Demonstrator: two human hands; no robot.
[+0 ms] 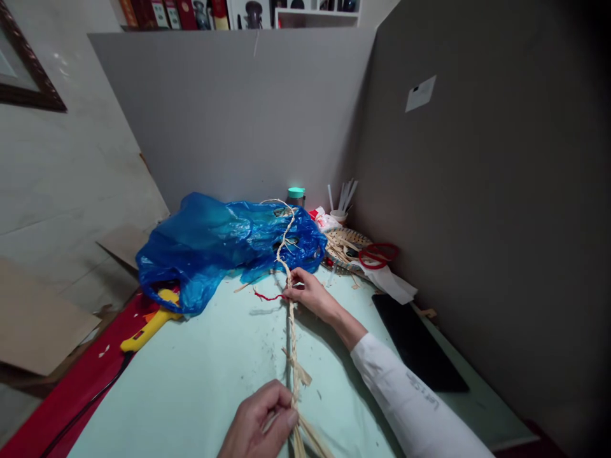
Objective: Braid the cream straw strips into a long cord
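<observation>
A person's two bare hands stretch a braided straw cord (291, 331) across a pale green table top (191, 381), seen from above and behind the hands.

The left hand (260, 420), at the bottom edge of the view, is curled closed around the near end of the cord, thumb pressed over it, where the braid breaks into loose flat straw strips (310, 439) that fan out toward the viewer. The right hand (308, 294), in a white long sleeve (410, 401), reaches further out and pinches the cord between fingertips and thumb — the fingers are closed on it. Just beside those fingers a short red thread (267, 297) sticks out to the left of the braid.

Beyond the right hand the cord runs on, rising and looping over a crumpled blue plastic bag (214, 248) that lies at the far left of the table. Under the bag's near edge lies a yellow glue gun (150, 324) (partly hidden), resting on a red surface (86, 394).

To the right of the bag sits a pile of woven straw pieces (346, 245) with red rings (379, 254) on top, a white cup of sticks (340, 213) behind it, and a teal-capped jar (296, 194). A black flat slab (415, 337) — possibly a phone or tablet — lies by the grey partition (477, 191) on the right.
</observation>
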